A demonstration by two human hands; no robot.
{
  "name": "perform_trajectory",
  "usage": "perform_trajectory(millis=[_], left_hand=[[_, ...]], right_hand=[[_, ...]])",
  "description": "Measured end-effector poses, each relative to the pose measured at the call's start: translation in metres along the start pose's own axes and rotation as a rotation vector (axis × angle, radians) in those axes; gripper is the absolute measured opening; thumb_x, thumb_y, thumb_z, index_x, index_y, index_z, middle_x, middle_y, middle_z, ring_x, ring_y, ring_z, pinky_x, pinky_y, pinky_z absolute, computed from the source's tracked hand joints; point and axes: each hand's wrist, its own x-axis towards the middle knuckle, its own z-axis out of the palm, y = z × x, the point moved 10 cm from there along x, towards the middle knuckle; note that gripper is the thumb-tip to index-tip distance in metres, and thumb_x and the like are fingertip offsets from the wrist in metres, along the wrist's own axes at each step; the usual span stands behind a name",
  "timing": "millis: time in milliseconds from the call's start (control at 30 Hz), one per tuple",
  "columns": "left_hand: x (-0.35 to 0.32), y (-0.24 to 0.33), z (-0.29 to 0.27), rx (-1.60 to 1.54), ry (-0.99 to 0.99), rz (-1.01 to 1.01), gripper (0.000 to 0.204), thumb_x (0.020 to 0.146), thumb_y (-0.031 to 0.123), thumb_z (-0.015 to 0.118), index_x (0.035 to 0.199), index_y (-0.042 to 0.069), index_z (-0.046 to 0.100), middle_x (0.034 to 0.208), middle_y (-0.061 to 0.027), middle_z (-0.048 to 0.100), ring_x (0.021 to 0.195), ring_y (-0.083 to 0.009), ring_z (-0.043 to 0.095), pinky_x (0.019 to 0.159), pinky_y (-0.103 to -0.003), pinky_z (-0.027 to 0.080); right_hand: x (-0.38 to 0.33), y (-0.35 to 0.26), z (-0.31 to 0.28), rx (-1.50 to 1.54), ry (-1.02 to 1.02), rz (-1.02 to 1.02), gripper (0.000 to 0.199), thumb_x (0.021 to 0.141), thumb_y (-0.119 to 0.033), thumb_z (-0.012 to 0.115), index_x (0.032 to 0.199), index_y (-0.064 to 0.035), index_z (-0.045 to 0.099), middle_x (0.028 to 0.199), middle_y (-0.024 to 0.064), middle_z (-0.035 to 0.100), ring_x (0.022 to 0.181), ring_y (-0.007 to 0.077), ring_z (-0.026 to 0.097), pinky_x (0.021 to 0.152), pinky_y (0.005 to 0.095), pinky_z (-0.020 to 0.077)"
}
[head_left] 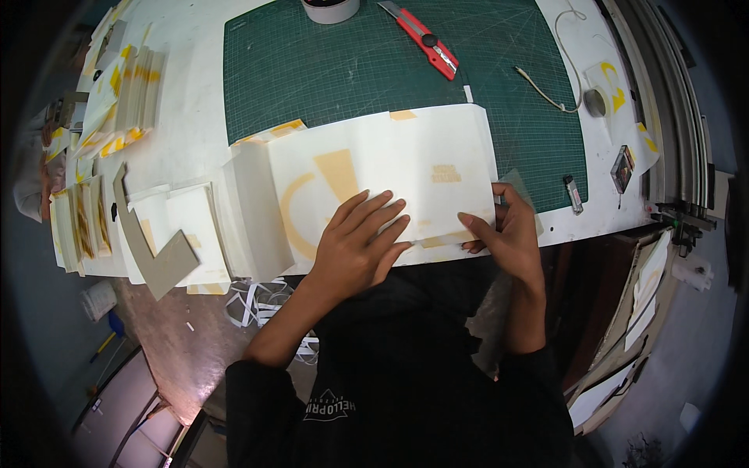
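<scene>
A large white paper sheet (394, 148) with pale orange print lies in front of me. It has folds, and a creased flap (257, 203) stands partly raised at its left. Its upper part rests on the green cutting mat (312, 70). My left hand (363, 234) lies on the sheet near its lower edge, fingers stretched out and holding nothing. At the lower right corner, my right hand (507, 230) pinches the sheet's edge, thumb on top and the other fingers partly hidden beneath. A small translucent piece (524, 204) shows beside this hand.
A red utility knife (427, 43) and a tape roll (331, 11) lie beyond the sheet. Folded printed stacks (129, 101) and a grey L-shaped board (160, 253) are at the left. A cable (546, 93) and a small blade case (573, 193) lie at the right.
</scene>
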Motion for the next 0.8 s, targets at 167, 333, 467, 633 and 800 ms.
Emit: perform_trajectory(millis=[167, 333, 467, 633, 800], left_hand=[[-0.007, -0.021, -0.020, 0.083, -0.003, -0.088, 0.043, 0.086, 0.024, 0.085, 0.124, 0.009, 0.074, 0.136, -0.0126, 0.068, 0.134, -0.0356, 0.060, 0.114, -0.053, 0.046], [-0.026, -0.055, -0.043, 0.370, -0.025, -0.288, 0.061, 0.089, 0.042, 0.082, 0.141, 0.014, 0.067, 0.158, -0.0203, 0.050, 0.150, -0.0430, 0.041, 0.124, -0.067, 0.024], [-0.031, -0.068, -0.035, 0.429, -0.115, -0.338, 0.069, 0.095, 0.055, 0.069, 0.155, 0.022, 0.055, 0.171, -0.0207, 0.029, 0.160, -0.0443, 0.020, 0.122, -0.077, 0.004], [-0.031, -0.074, -0.027, 0.443, -0.149, -0.362, 0.067, 0.099, 0.064, 0.057, 0.156, 0.029, 0.055, 0.175, -0.0195, 0.022, 0.163, -0.0422, 0.012, 0.118, -0.080, -0.007], [-0.032, -0.075, -0.025, 0.459, -0.163, -0.358, 0.068, 0.100, 0.066, 0.054, 0.158, 0.029, 0.053, 0.176, -0.0197, 0.020, 0.164, -0.0420, 0.009, 0.118, -0.080, -0.007]], right_hand=[[0.001, 0.000, 0.001, -0.004, 0.019, -0.020, 0.045, 0.092, -0.001, 0.078, 0.126, 0.0114, 0.050, 0.095, 0.0254, 0.077, 0.066, 0.0211, 0.076, 0.054, 0.0271, 0.0620], [-0.001, 0.001, 0.000, -0.009, 0.046, -0.048, 0.045, 0.092, 0.000, 0.077, 0.127, 0.0115, 0.051, 0.093, 0.0240, 0.077, 0.067, 0.0204, 0.076, 0.054, 0.0279, 0.0620], [-0.006, -0.003, 0.003, -0.050, 0.101, -0.008, 0.046, 0.092, 0.001, 0.077, 0.129, 0.0103, 0.052, 0.099, 0.0240, 0.077, 0.080, 0.0217, 0.077, 0.067, 0.0296, 0.0633], [-0.039, -0.011, 0.006, 0.105, 0.415, -0.388, 0.043, 0.095, -0.003, 0.077, 0.130, 0.0091, 0.055, 0.115, 0.0219, 0.074, 0.104, 0.0216, 0.073, 0.090, 0.0325, 0.0581], [-0.053, 0.011, 0.036, 0.167, 0.501, -0.286, 0.040, 0.099, -0.003, 0.072, 0.133, 0.0111, 0.055, 0.116, 0.0187, 0.072, 0.107, 0.0194, 0.071, 0.092, 0.0333, 0.0580]])
